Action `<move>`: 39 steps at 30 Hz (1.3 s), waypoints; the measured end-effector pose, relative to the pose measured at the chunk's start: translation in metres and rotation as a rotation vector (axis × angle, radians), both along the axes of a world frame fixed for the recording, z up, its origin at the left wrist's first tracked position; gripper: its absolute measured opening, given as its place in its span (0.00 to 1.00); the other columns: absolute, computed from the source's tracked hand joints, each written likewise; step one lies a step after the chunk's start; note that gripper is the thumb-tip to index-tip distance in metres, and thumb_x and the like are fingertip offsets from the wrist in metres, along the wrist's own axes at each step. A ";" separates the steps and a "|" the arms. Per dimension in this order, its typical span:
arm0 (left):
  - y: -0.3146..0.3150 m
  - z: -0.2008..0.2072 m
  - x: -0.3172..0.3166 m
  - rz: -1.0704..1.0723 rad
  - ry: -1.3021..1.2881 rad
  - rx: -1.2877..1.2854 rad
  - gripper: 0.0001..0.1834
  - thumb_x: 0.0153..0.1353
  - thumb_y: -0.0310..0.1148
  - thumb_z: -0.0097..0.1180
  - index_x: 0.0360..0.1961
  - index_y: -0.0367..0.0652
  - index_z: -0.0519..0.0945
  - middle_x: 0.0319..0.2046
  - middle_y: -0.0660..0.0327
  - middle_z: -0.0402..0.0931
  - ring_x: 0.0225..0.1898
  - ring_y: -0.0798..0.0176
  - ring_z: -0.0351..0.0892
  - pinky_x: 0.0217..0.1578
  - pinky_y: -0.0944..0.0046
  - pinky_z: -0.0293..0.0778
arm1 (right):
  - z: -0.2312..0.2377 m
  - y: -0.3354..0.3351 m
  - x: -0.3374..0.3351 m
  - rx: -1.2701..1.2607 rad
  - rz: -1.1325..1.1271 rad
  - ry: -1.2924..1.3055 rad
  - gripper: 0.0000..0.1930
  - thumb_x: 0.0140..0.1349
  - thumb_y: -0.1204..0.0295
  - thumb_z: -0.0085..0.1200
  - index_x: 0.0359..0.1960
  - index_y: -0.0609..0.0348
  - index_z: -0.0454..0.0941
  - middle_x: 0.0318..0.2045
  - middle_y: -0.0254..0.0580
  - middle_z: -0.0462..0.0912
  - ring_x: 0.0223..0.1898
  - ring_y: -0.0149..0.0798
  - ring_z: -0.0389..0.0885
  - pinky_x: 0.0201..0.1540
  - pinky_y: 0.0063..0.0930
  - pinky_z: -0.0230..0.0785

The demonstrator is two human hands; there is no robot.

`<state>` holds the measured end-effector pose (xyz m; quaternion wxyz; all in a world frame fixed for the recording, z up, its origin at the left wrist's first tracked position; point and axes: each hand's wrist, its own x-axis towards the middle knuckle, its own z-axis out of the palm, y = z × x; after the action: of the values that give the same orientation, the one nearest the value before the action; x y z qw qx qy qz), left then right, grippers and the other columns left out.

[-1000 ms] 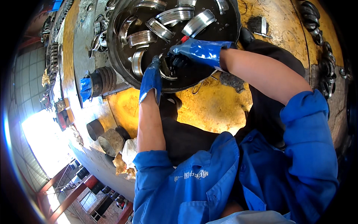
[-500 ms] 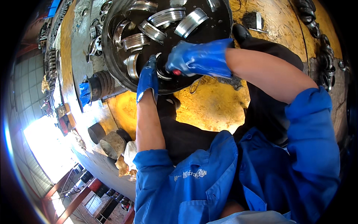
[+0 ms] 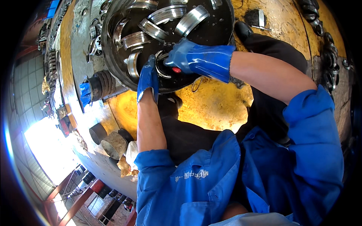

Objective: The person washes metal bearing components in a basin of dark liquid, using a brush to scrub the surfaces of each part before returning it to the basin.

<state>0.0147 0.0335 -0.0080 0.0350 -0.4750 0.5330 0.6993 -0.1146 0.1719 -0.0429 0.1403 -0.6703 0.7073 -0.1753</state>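
Both my hands wear wet blue rubber gloves and are over a round black basin (image 3: 109,56) of dark liquid. My left hand (image 3: 148,77) is closed on the left edge of a shiny metal ring (image 3: 160,67) near the basin's close rim. Just right of it, my right hand (image 3: 184,56) is closed in a fist at the same ring. A red end of a tool (image 3: 176,70) sticks out below that fist; the rest of the tool is hidden. Several other metal rings (image 3: 192,20) lie in the basin beyond my hands.
More rings (image 3: 93,32) lie on the floor left of the basin. A ribbed cylinder (image 3: 103,86) with blue cloth lies close by, and a grey can (image 3: 113,145) stands nearer. At right are a metal square (image 3: 261,20) and a row of dark rings (image 3: 330,56). My shoe (image 3: 243,31) touches the basin's side.
My right hand has moved slightly left and up along the ring, with the red-ended tool in it. The left hand stays almost in place on the ring.
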 end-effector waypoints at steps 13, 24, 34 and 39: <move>-0.038 -0.041 0.006 -0.023 0.111 0.021 0.23 0.74 0.45 0.47 0.54 0.37 0.81 0.47 0.56 0.85 0.44 0.58 0.81 0.49 0.62 0.76 | -0.023 -0.009 -0.007 0.121 -0.834 -0.796 0.23 0.59 0.48 0.59 0.37 0.59 0.84 0.30 0.53 0.86 0.34 0.51 0.84 0.42 0.42 0.76; -0.046 -0.028 0.022 -0.889 -0.125 -1.145 0.20 0.66 0.20 0.50 0.58 0.34 0.76 0.39 0.51 0.84 0.39 0.56 0.82 0.44 0.62 0.78 | -0.041 -0.015 0.003 -0.069 -0.665 -1.659 0.16 0.68 0.56 0.58 0.45 0.55 0.86 0.30 0.42 0.89 0.26 0.33 0.86 0.31 0.26 0.80; -0.027 -0.014 0.022 -0.767 -0.208 -1.113 0.17 0.70 0.23 0.47 0.58 0.35 0.76 0.34 0.57 0.79 0.36 0.67 0.76 0.41 0.65 0.75 | -0.035 -0.023 -0.017 0.028 -0.740 -1.617 0.19 0.67 0.55 0.59 0.40 0.60 0.86 0.31 0.43 0.89 0.30 0.35 0.88 0.34 0.26 0.79; -0.036 -0.021 0.024 -0.683 -0.174 -1.009 0.16 0.72 0.30 0.49 0.56 0.35 0.77 0.33 0.57 0.78 0.34 0.66 0.73 0.40 0.65 0.73 | -0.035 -0.024 -0.002 -0.003 -0.709 -1.585 0.19 0.68 0.55 0.58 0.40 0.61 0.87 0.33 0.44 0.90 0.32 0.35 0.89 0.36 0.25 0.80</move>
<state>0.0387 -0.0024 -0.0291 0.0715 -0.2909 0.9154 0.2688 -0.1168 0.1478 -0.0775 0.5278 -0.0908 0.5680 -0.6250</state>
